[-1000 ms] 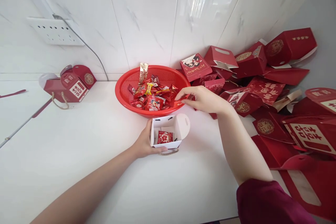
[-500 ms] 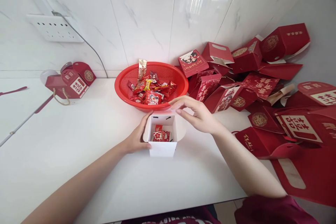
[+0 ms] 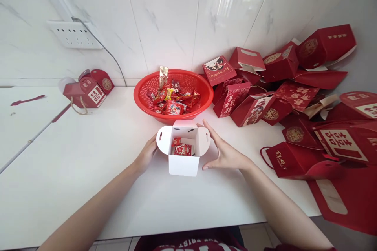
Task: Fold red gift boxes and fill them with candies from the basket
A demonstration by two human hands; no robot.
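A white-lined candy box (image 3: 183, 165) stands on the table in front of me, its top uncovered and its rounded side flaps spread outward. Inside lie a few red wrapped candies (image 3: 183, 150). My left hand (image 3: 145, 154) is beside the left flap (image 3: 165, 140), fingers stretched out and their tips partly hidden behind it. On the other side, my right hand (image 3: 225, 153) is open around the right flap (image 3: 204, 140), thumb and fingers apart. Just behind the box sits a red plastic basket (image 3: 203, 104) holding assorted wrapped candies (image 3: 175, 106).
Red gift boxes (image 3: 290, 121) are heaped along the right side. One closed red box with a rope handle (image 3: 92, 93) stands at the left. A power socket (image 3: 75, 35) with a grey cable is on the tiled wall (image 3: 167, 15) behind the white table (image 3: 132, 208).
My right hand has come down from the basket rim to the box's right side. My left hand has let go of the box wall and moved outward; both side flaps now show spread.
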